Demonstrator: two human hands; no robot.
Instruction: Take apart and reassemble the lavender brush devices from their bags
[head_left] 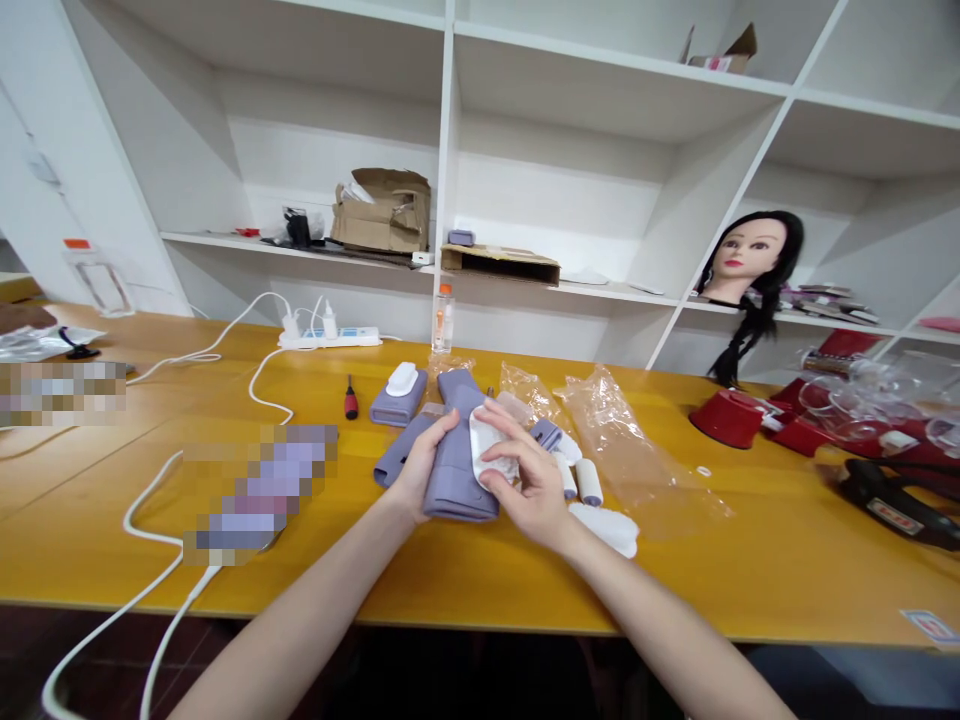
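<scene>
My left hand [421,470] is closed around the side of a purple-grey, elongated piece [459,465], thumb along its top; whether it is cloth or a casing I cannot tell. My right hand [532,480] has its fingers bent over a white, rounded pad [484,445], pressing it against the right side of that piece. Part of the pad is hidden by the fingers. Beside my right hand lie two small white rollers [589,482] with dark ends and a white oval piece [604,528]. Another purple-grey piece [394,458] lies partly behind my left hand.
A purple-grey block [397,398] with a white oval on top and a red-black screwdriver [350,398] lie left. Clear plastic bags [622,430] spread right. Behind stand a bottle [443,322] and a power strip [345,338]. Cables [161,535] run left; red-based items [727,418] stand right.
</scene>
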